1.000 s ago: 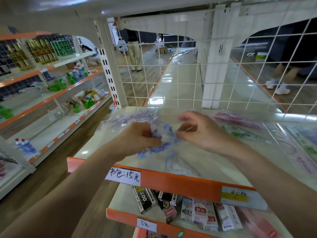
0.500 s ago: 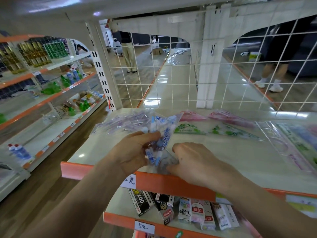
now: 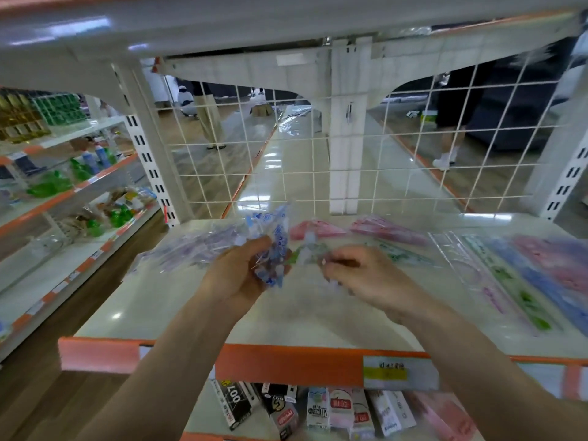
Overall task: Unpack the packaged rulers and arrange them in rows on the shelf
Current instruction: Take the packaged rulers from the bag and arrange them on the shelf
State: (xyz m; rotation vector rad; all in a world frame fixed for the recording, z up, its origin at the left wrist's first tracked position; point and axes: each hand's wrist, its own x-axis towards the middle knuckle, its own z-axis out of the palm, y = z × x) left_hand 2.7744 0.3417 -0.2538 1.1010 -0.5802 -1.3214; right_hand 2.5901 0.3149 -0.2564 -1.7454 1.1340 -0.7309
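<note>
We stand at a cream shelf (image 3: 286,316) with an orange front edge, backed by a white wire grid (image 3: 413,160). Off to the left runs another shelving unit (image 3: 63,198) carrying green bottles. Through the grid we see the legs of two people (image 3: 208,122) on a glossy floor.

Along the right side of our shelf lies a row of long packaged rulers (image 3: 525,281), clear, green, blue and pink, side by side and angled toward the back. Near the grid sit pink triangle packs (image 3: 318,230), with a green-printed one (image 3: 404,254) just in front. At the left rear is a loose pile of purple-tinted packs (image 3: 197,249). On the tier below, small boxed goods (image 3: 318,412) stand in a line.

Both hands hover over the middle of the shelf. Our left hand (image 3: 235,275) curls its fingers and thumb round a crumpled blue-printed package (image 3: 275,246), held upright above the surface. Our right hand (image 3: 366,278) is just beside it, fingers drawn in and tips pinching a clear plastic piece (image 3: 310,249) that reaches toward the package. Blur hides whether it is wrapper or ruler.

A yellow-and-white price label (image 3: 391,372) sits on the orange edge.
</note>
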